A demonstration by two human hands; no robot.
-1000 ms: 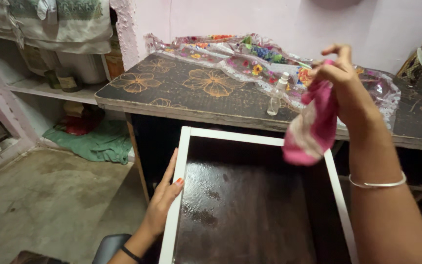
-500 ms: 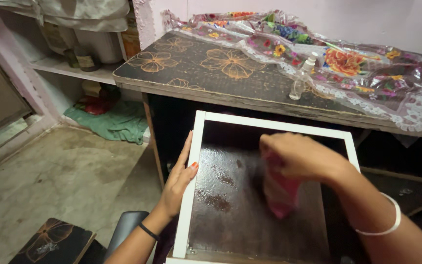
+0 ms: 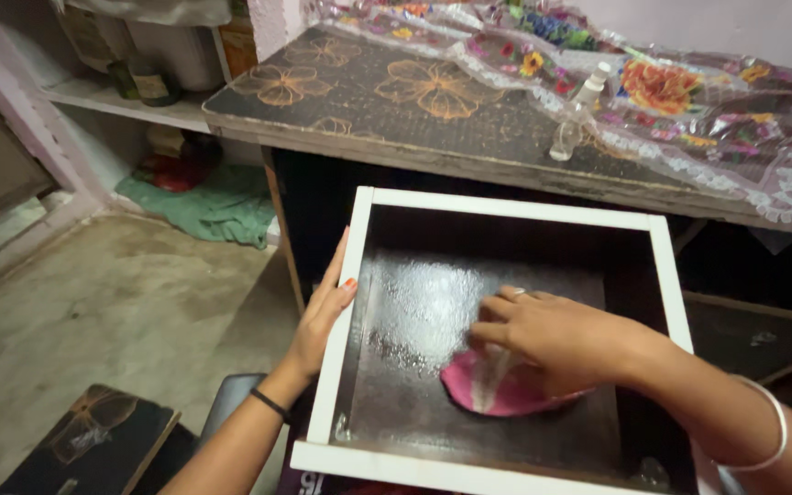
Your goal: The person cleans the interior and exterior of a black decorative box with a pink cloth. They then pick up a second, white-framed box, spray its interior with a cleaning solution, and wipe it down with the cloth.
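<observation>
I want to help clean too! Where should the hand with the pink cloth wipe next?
Probably slide the pink cloth up and left. The right hand presses it flat on the white-framed glass panel, and a patch of wet droplets sits just beside it. The left hand steadies the frame's side.

1. Your view is dim overall; soft, even light reaches the counter top [image 3: 433,110] and floor [image 3: 112,302].
2. Glare sits on the wet panel [image 3: 423,312] inside the white frame [image 3: 506,209].
3. The recess under the counter falls into deep shadow.
4. Focus is fair; your right hand [image 3: 552,335] shows slight motion blur.
</observation>
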